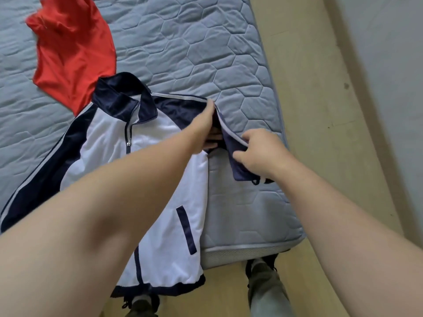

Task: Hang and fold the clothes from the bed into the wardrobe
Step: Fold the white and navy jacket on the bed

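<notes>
The white and navy jacket [100, 143] lay front-up and zipped on the bed [206, 42], near the mattress corner, its hem hanging over the edge above the wooden floor [320, 110]. The left grip [203, 126] held the jacket at the shoulder, fingers tucked under the fabric. The right grip [261, 152] was pinching the navy sleeve [231, 147], which was bent back beside the jacket's body. A red garment [73, 53] lay crumpled further up the bed, touching the collar.
</notes>
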`<state>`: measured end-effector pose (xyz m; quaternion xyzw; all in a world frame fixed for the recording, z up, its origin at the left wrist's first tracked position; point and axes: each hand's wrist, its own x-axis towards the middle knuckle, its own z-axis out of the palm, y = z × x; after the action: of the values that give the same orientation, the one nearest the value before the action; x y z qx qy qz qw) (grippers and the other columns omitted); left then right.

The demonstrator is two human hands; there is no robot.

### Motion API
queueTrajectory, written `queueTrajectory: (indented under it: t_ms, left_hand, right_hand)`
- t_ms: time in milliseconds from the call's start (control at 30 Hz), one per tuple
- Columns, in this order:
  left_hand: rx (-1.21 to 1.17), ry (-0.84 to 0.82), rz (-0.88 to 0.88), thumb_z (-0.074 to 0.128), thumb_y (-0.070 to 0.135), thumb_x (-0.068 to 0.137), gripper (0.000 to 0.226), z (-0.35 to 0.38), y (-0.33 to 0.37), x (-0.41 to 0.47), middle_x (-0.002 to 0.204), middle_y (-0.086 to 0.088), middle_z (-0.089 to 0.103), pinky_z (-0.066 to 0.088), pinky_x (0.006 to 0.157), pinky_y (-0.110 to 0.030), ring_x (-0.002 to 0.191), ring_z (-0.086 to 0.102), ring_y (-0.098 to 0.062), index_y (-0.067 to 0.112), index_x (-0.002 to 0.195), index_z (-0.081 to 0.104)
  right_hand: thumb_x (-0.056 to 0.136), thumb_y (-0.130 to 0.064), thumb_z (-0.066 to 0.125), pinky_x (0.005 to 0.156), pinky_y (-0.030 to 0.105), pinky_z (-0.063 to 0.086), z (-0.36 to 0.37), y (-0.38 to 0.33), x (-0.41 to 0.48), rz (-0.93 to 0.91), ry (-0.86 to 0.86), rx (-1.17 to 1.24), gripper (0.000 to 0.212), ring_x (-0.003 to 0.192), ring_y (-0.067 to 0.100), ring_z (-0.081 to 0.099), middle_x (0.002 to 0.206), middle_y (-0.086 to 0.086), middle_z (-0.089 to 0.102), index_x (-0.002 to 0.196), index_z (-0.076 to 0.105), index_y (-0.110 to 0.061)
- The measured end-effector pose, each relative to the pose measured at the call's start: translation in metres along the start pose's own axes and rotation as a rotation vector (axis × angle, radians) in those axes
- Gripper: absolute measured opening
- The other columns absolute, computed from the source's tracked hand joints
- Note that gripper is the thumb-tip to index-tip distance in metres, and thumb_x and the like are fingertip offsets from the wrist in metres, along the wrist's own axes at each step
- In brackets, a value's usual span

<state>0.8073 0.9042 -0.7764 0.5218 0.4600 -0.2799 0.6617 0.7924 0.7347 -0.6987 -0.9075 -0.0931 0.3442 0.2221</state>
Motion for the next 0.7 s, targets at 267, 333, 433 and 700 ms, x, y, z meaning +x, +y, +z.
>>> queueTrajectory:
  t_ms: [267, 333, 433, 700]
  left_hand:
    - [0.130, 0.126, -0.010, 0.061, -0.003, 0.083, 0.012, -0.067, -0.005, -0.023, 0.086, -0.019, 0.069, 0.058, 0.070, -0.033, 0.074, 0.070, -0.030, -0.005, 0.095, 0.063]
    - [0.046, 0.219, -0.025, 0.057, -0.003, 0.087, 0.007, -0.099, -0.021, -0.024, 0.078, -0.016, 0.064, 0.057, 0.059, -0.029, 0.062, 0.066, -0.027, -0.001, 0.091, 0.062]
    - [0.113, 0.441, -0.014, 0.068, 0.017, 0.093, 0.011, -0.151, -0.059, -0.022, 0.095, -0.013, 0.067, 0.056, 0.080, -0.036, 0.082, 0.065, -0.025, 0.006, 0.094, 0.065]
    - [0.369, 0.050, -0.254, 0.087, 0.038, 0.073, 0.044, -0.219, -0.166, -0.069, 0.093, 0.000, 0.079, 0.059, 0.077, -0.035, 0.086, 0.077, -0.020, 0.017, 0.107, 0.067]
  right_hand:
    - [0.070, -0.001, 0.050, 0.068, 0.047, 0.061, 0.071, -0.067, -0.044, -0.095, -0.576, 0.443, 0.029, 0.078, 0.036, 0.070, 0.088, 0.014, 0.072, 0.096, 0.063, -0.008]
    - [0.069, -0.006, 0.057, 0.073, 0.045, 0.060, 0.093, -0.078, -0.044, -0.055, -0.733, 0.579, 0.032, 0.077, 0.026, 0.068, 0.088, 0.007, 0.072, 0.100, 0.066, -0.013]
    - [0.079, -0.014, 0.064, 0.076, 0.033, 0.051, 0.127, -0.079, -0.034, 0.152, -0.719, 0.693, 0.033, 0.080, 0.017, 0.060, 0.085, 0.000, 0.066, 0.111, 0.071, -0.020]
    - [0.088, -0.017, 0.061, 0.078, 0.030, 0.046, 0.188, -0.068, 0.000, 0.446, -0.175, 0.677, 0.048, 0.102, 0.025, 0.059, 0.118, 0.004, 0.060, 0.135, 0.050, -0.021]
